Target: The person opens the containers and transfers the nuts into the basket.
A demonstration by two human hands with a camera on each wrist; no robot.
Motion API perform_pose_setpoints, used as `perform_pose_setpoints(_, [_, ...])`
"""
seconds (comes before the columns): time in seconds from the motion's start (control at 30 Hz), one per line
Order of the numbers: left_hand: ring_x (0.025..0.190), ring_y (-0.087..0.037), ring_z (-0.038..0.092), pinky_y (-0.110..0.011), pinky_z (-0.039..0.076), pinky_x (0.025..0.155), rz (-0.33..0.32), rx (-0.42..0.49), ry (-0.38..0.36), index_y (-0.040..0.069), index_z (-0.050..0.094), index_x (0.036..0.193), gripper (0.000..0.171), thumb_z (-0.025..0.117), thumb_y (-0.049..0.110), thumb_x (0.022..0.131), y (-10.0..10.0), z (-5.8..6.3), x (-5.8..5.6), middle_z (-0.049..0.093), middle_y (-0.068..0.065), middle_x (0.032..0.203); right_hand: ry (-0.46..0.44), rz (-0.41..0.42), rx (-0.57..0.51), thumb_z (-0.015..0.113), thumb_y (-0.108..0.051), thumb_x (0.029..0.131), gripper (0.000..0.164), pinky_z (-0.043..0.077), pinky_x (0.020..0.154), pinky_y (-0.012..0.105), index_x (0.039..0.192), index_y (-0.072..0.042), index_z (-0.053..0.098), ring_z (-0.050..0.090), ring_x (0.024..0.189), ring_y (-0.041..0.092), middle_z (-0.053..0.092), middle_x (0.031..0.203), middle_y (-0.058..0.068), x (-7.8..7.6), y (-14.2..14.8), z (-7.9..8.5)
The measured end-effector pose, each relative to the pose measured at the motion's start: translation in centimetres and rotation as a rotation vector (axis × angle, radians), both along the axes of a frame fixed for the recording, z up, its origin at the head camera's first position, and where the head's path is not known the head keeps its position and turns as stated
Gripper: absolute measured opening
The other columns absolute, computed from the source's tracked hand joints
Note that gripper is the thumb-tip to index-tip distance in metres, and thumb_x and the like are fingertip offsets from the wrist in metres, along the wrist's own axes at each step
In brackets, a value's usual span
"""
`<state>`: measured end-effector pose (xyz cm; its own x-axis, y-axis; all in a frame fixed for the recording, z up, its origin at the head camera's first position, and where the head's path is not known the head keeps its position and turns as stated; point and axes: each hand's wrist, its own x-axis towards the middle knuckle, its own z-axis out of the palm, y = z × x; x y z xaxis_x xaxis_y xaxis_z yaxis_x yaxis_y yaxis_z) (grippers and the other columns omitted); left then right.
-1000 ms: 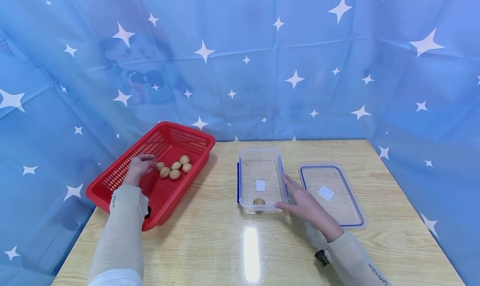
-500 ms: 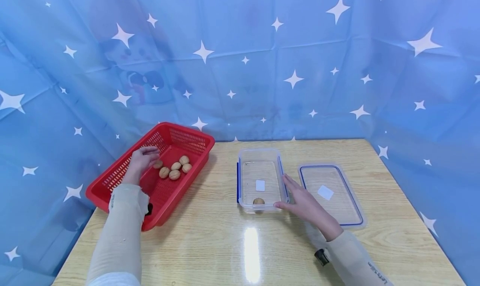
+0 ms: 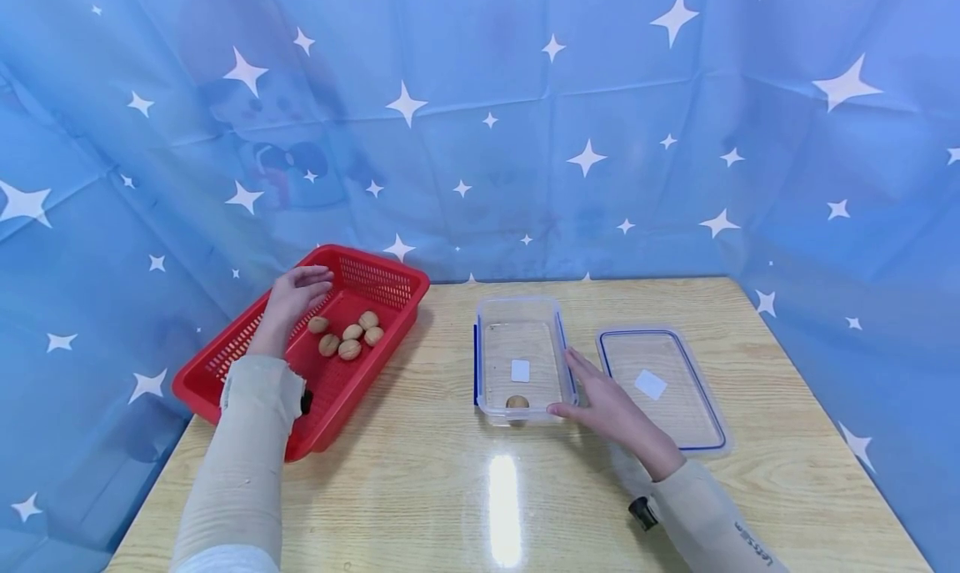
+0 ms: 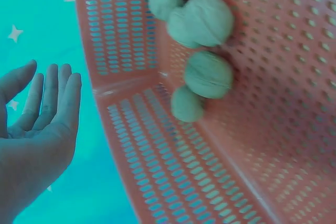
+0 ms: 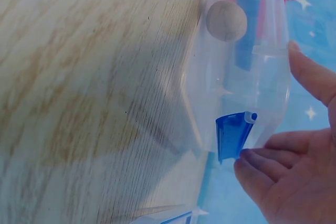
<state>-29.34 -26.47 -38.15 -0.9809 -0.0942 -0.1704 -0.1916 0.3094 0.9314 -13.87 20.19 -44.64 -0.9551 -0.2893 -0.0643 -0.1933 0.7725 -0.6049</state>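
Over the left side of the red basket (image 3: 356,414), my left hand (image 3: 296,302) is raised with its fingers extended. Nothing lies in that palm in the left wrist view, where the hand (image 4: 47,129) is beside the basket rim. Several walnuts (image 3: 349,350) rest together on the basket floor. My right hand (image 3: 611,402) touches the near right corner of a clear plastic food container (image 3: 525,306), thumb at the front rim and fingers along the right side. One walnut (image 5: 226,21) sits inside that container. A blue latch (image 5: 233,136) hangs near my right fingertips.
A clear lid (image 3: 697,419) with a blue seal lies flat right of the container. Both stand on a wood-grain table (image 3: 405,490). Blue star-patterned cloth (image 3: 480,139) hangs behind and at the sides.
My left hand has risen from among the walnuts and moved away toward the basket's back. The leftmost walnut has shifted slightly and is now uncovered. My right hand and the container have stayed put.
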Motion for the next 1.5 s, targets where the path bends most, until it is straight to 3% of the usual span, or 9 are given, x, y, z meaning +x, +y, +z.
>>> perform_pose_setpoints(0.47, [0.137,-0.028,0.05,-0.041,0.041,0.115,-0.135,-0.075,0.16,0.008,0.044,0.148,0.049,0.056,0.021,0.102,3.5,4.2,0.9,0.049,-0.016,0.15,0.013,0.002,0.01,0.07,-0.039,0.092,0.093,0.028,0.115,0.066,0.155,0.007,0.02,0.024,0.146,0.052,0.019,0.162,0.03,0.0,-0.2,0.0])
perform_pose_setpoints(0.8, [0.135,-0.029,0.051,-0.039,0.042,0.113,-0.254,0.0,0.22,0.01,0.044,0.147,0.051,0.059,0.023,0.1,6.8,6.3,1.4,0.049,-0.015,0.15,0.04,0.006,0.008,0.071,-0.037,0.091,0.092,0.028,0.115,0.065,0.154,0.008,0.022,0.025,0.145,0.052,0.02,0.161,0.03,0.1,-0.2,0.0])
perform_pose_setpoints(1.13, [0.131,-0.026,0.053,-0.04,0.044,0.113,-0.349,0.041,0.2,0.01,0.046,0.146,0.048,0.059,0.02,0.101,10.3,6.1,1.5,0.051,-0.013,0.148,0.032,0.0,0.003,0.071,-0.037,0.092,0.091,0.027,0.115,0.066,0.154,0.008,0.021,0.024,0.146,0.052,0.019,0.161,0.03,0.0,0.0,-0.1])
perform_pose_setpoints(1.5, [0.133,-0.027,0.051,-0.048,0.044,0.111,-0.456,-0.039,0.216,0.018,0.05,0.143,0.05,0.066,0.023,0.096,13.8,3.7,2.4,0.053,-0.007,0.145,0.046,0.006,0.0,0.071,-0.038,0.091,0.092,0.028,0.115,0.067,0.154,0.009,0.022,0.025,0.145,0.053,0.02,0.161,0.03,0.0,0.0,-0.3])
